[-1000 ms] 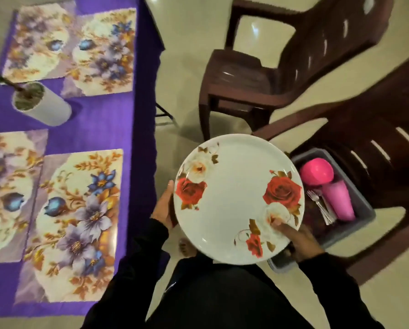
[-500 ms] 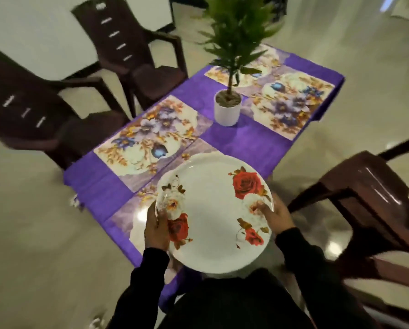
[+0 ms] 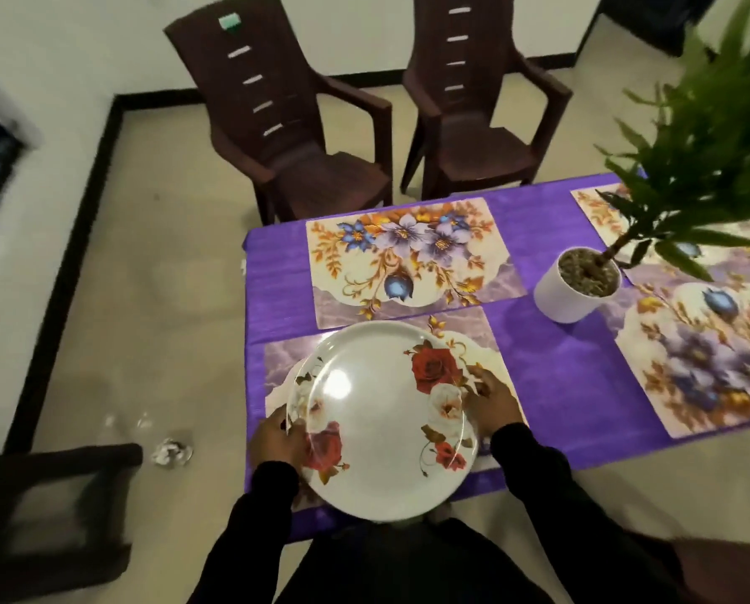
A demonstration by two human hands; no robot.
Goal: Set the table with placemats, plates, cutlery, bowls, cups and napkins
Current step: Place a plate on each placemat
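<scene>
Purple cloth covers the table [image 3: 551,385], which fills the centre and right of the frame; pale tiled floor to the left, two dark brown chairs [image 3: 294,137] at upper centre against a white wall.

Head view, only view available.

Four floral placemats laid. Far mat [image 3: 412,263] at centre is bare; two more at right, partly hidden by a potted plant [image 3: 582,285] in a white pot standing between the settings. No cutlery, bowls, cups or napkins seen on the table.

White plate [image 3: 381,420] with red and white rose print sits at lower centre, over the near placemat [image 3: 469,337], overhanging the mat's near edge toward the person. Cannot tell whether it rests on the mat or is just above it.

Left hand [image 3: 277,442] closed on the plate's lower left rim, thumb on top, fingers hidden beneath. Right hand [image 3: 490,403] closed on the right rim, thumb on the rose print, fingers below.

Judgement: opposite-rim grip keeps the plate level and lets it be centred on the mat. Plate step barely begun; three mats unplated.

Risk: crumpled foil-like scrap [image 3: 172,451] on floor, lower left, near the walking path.
</scene>
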